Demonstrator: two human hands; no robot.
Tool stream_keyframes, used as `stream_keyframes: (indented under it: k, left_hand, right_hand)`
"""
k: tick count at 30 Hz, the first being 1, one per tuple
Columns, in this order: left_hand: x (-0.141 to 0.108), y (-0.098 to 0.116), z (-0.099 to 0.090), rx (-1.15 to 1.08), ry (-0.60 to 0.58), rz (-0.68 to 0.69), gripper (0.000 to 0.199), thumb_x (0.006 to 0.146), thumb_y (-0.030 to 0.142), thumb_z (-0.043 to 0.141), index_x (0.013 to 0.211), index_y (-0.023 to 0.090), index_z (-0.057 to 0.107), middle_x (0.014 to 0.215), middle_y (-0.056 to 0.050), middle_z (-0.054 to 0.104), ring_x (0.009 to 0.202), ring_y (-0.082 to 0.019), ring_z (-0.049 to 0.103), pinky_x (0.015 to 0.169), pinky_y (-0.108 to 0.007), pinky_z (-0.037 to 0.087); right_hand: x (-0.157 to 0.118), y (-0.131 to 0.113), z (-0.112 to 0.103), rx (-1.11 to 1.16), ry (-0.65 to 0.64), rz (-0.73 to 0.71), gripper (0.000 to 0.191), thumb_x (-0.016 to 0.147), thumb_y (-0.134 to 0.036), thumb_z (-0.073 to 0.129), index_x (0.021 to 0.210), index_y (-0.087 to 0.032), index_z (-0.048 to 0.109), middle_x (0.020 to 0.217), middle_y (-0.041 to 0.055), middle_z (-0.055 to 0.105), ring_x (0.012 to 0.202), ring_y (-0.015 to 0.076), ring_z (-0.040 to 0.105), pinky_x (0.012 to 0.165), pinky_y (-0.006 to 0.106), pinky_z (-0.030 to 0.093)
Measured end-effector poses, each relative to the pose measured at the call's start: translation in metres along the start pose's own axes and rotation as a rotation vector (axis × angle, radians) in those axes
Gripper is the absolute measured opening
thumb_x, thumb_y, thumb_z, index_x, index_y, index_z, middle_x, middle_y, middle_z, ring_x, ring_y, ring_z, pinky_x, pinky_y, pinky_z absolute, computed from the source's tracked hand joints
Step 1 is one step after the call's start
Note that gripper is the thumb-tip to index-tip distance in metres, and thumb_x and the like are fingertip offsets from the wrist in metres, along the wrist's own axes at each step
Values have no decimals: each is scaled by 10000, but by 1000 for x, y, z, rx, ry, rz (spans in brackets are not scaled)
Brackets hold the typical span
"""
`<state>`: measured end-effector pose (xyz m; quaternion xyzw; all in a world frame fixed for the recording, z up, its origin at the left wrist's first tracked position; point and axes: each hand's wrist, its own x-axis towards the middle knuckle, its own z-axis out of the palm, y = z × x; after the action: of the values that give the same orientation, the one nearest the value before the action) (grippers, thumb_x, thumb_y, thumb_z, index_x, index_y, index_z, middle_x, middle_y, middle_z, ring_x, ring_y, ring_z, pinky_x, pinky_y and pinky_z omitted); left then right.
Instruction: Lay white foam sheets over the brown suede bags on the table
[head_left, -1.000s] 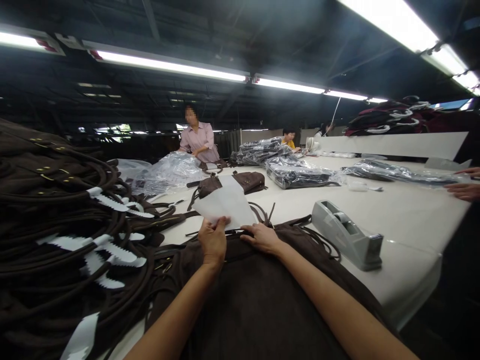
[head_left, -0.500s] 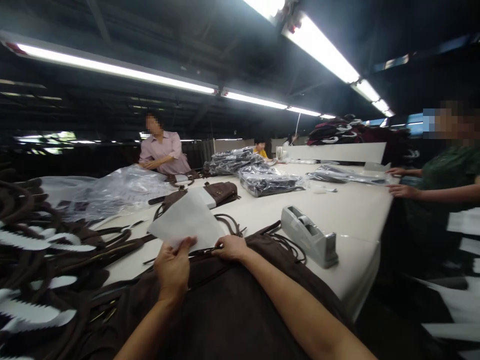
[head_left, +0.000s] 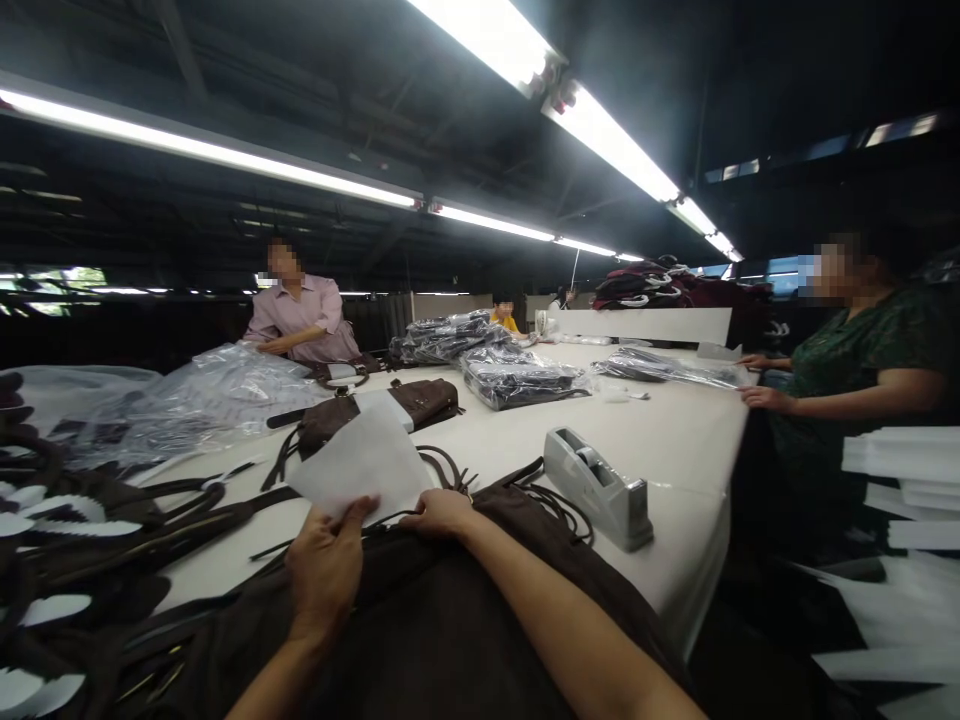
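Note:
Between its thumb and fingers my left hand (head_left: 328,560) pinches a sheet of white paper (head_left: 367,458), which stands up tilted above the near edge of a dark brown bag (head_left: 442,620). My right hand (head_left: 439,514) is closed on the far edge of that bag, close to the lower right corner of the paper; the exact part under its fingers is hidden. The bag lies spread in front of me, with dark cords (head_left: 555,505) trailing from its right side. A grey tape dispenser (head_left: 600,490) stands just beyond them.
Another brown bag (head_left: 427,402) with a white band lies ahead. Plastic-wrapped bundles (head_left: 517,378) and clear plastic (head_left: 240,390) cover the white table (head_left: 667,460). Brown pieces with white paper strips (head_left: 75,525) crowd the left. One person works at left, another at right beside stacked white sheets (head_left: 907,455).
The camera view has shifted slightly, so most things appear further left and a little lower. Both hands keep their grips, and the paper stays in my left hand.

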<state>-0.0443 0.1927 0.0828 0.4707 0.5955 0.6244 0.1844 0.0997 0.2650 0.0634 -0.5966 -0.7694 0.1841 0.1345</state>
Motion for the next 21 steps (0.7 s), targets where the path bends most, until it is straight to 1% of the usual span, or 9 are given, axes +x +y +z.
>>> stream_keyframes:
  k: [2,4,7,10,13,15,17,19,21]
  left_hand:
    - [0,2,-1,15,13,3,462,591,591,665,848,207,664,806,-36,710,860,-271,648,796,-373,452]
    - [0,3,-3,28,27,-3,450,588,584,662,835,208,663,815,-40,707,868,-271,644,793,-369,447]
    - [2,5,-7,42,55,-15,435,598,574,632,825,205,664,814,-52,700,869,-274,641,792,-370,441]
    - [3,7,-10,57,82,-15,424,603,559,602,822,201,659,804,-60,693,851,-275,641,765,-364,438]
    - [3,9,-12,68,105,-15,411,600,546,591,814,201,653,796,-62,688,836,-271,641,735,-350,440]
    - [2,10,-13,88,114,-14,397,603,532,588,818,205,656,800,-62,691,845,-270,640,729,-342,439]
    - [1,12,-13,122,115,-6,374,627,513,574,826,211,667,820,-64,701,867,-269,638,739,-337,437]
    - [-1,14,-13,167,105,0,356,662,495,553,841,214,679,855,-70,712,887,-267,636,757,-337,434]
    - [-1,15,-13,216,91,-1,357,700,486,529,868,214,688,878,-78,720,903,-268,636,772,-337,433]
  right_hand:
    - [-2,3,1,29,37,3,414,755,-601,619,959,-248,692,1073,70,703,1015,280,650,823,375,505]
    - [-5,5,3,52,84,1,368,771,-574,621,971,-271,680,1077,38,700,1013,248,648,818,342,499]
    - [-12,6,4,70,133,-25,291,793,-518,631,967,-289,676,1027,3,711,972,205,657,796,299,489]
    - [-19,8,1,58,165,-60,235,768,-454,680,942,-296,690,977,-6,720,953,207,657,805,303,476]
    - [-24,12,-5,35,207,-94,218,731,-370,723,934,-294,703,989,10,716,988,235,639,848,344,454]
    - [-26,18,-10,32,234,-117,202,717,-331,740,912,-281,716,982,23,716,1004,246,628,885,367,432]
    - [-26,28,-14,53,256,-140,166,720,-327,751,878,-280,730,941,11,724,995,234,628,925,368,404]
    - [-22,40,-17,104,271,-156,138,731,-350,756,857,-296,741,896,-22,731,966,199,637,940,332,390]
    - [-17,53,-18,168,289,-149,125,747,-371,745,856,-309,748,878,-45,735,936,167,644,902,280,406]
